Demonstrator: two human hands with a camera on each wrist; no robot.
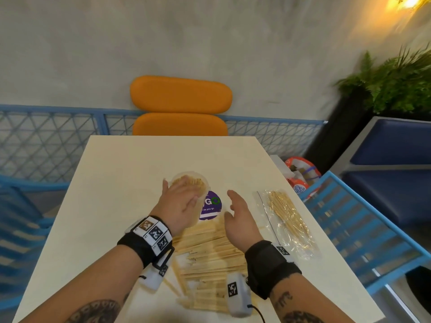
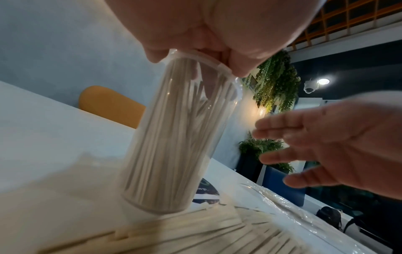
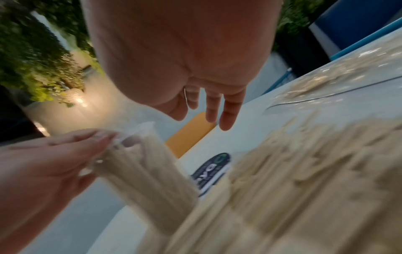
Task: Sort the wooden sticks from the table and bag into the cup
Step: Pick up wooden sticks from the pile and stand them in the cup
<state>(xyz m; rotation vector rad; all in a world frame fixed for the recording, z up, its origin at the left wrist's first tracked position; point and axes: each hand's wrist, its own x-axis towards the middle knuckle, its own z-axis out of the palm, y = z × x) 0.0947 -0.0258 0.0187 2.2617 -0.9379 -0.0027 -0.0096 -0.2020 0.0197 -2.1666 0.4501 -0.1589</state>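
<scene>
A clear plastic cup [image 1: 198,181] packed with thin wooden sticks stands tilted at the middle of the table. My left hand [image 1: 182,199] covers its top and grips its rim with thumb and fingers, as the left wrist view shows on the cup [image 2: 174,137]. My right hand [image 1: 238,213] hovers just right of the cup, fingers straight, holding nothing. Beneath both wrists lies a loose pile of flat wooden sticks [image 1: 210,250]. A clear plastic bag [image 1: 289,220] with thin sticks inside lies at the table's right side.
A round purple sticker [image 1: 212,206] is on the white table [image 1: 116,183] beside the cup's base. An orange chair [image 1: 180,106] stands behind the far edge. A blue slatted chair [image 1: 349,229] and a red-and-white bag [image 1: 300,173] are off the right edge.
</scene>
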